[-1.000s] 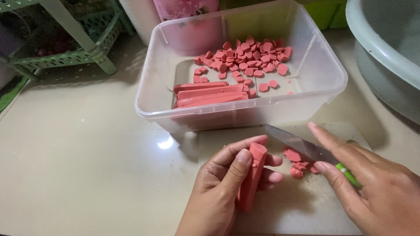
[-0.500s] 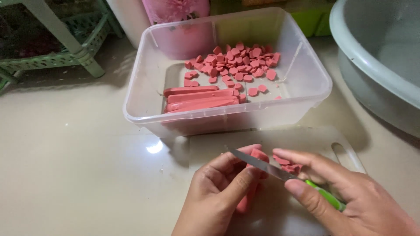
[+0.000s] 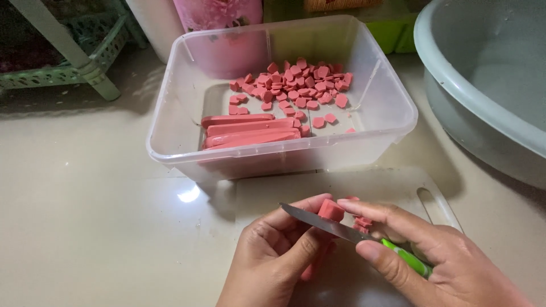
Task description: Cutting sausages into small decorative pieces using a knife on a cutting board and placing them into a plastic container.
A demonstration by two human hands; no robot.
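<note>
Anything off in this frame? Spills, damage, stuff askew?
Nothing stands out. The left hand holds a pink sausage stick on the cutting board; the right hand holds the knife across it. Cut pieces and whole sticks sit inside the clear tub.

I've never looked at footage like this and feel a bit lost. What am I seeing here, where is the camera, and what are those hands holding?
There is no machine here: these are one person's two bare hands, filmed by a camera worn on the head and looking down. The left hand grips a pink sausage stick. The right hand holds a small knife with a green handle, its blade lying against the stick near its top end. Under them lies a pale cutting board with a few cut pink pieces. Behind it stands a clear plastic tub holding whole sticks and many slices. A grey basin sits at the right.
</note>
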